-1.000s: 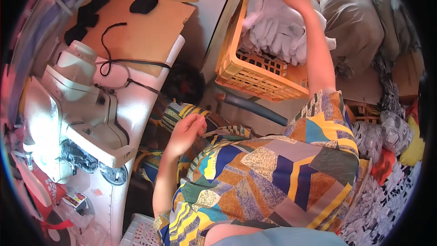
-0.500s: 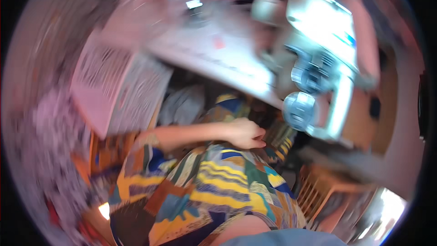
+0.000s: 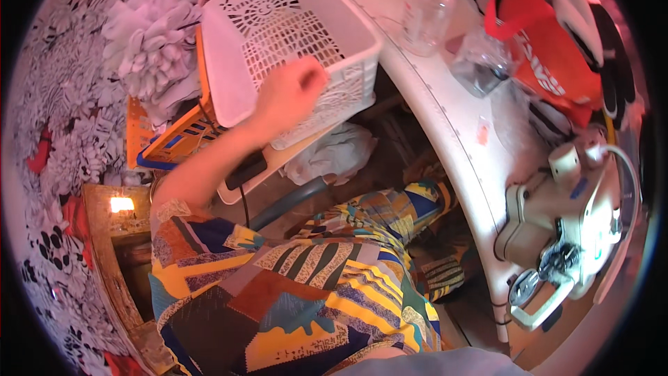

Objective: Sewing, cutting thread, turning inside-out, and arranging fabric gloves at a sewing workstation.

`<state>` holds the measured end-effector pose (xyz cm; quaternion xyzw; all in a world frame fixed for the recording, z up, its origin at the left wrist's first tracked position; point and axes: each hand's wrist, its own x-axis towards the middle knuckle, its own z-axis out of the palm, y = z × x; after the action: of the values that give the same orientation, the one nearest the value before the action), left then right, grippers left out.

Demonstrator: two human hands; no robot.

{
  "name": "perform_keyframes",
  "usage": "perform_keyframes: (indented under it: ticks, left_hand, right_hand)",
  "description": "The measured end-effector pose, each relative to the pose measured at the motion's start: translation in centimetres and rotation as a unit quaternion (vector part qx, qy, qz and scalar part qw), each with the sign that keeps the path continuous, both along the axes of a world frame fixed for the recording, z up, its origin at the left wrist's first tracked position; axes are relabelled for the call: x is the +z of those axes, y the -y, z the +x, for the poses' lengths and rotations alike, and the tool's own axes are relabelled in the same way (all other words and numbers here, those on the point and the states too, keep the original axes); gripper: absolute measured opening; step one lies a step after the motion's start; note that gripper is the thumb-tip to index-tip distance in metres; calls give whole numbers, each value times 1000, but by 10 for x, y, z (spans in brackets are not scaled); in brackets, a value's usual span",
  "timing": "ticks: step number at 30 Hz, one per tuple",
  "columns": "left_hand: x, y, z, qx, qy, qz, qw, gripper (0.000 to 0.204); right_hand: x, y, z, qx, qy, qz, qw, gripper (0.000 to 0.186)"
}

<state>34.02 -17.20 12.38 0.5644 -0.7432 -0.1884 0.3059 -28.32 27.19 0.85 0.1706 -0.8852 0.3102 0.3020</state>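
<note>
My left hand [image 3: 289, 97] is raised over the near side of a white plastic basket [image 3: 358, 28], its fingers curled and partly hidden; what, if anything, they hold I cannot make out. The basket has perforated sides and no contents that I can see. It stands beside an orange crate [image 3: 174, 146], which has pale grey fabric pieces [image 3: 149, 49] heaped on it. My right hand is not in view. My patterned clothing fills the lower middle.
A white table [image 3: 445, 125] curves down the right, holding a sewing machine [image 3: 557, 216], a clear jar [image 3: 428, 17] and a red bag [image 3: 543, 56]. A bundle in plastic [image 3: 327, 153] lies beneath. Piles of cut fabric [image 3: 69, 118] and a wooden frame [image 3: 111, 251] are at the left.
The view has swung left from the crate of white fabric. My left hand has risen from my lap to the white basket, and my right hand has left view.
</note>
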Motion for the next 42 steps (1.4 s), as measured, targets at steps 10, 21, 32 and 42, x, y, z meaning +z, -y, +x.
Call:
perform_keyframes:
  ticks: [10, 21, 32, 42]
  left_hand:
    - [61, 122, 303, 680, 238, -144, 678, 114]
    - [73, 221, 349, 464, 279, -109, 834, 81]
    - [275, 183, -6, -35, -26, -279, 959, 67]
    - [284, -74, -225, -500, -148, 23, 853, 53]
  right_hand:
    - [65, 68, 34, 78, -99, -102, 987, 45]
    - [146, -35, 134, 5, -288, -161, 944, 42]
    - [184, -17, 174, -156, -343, -38, 926, 45]
    - [181, -5, 196, 9, -223, -335, 916, 47]
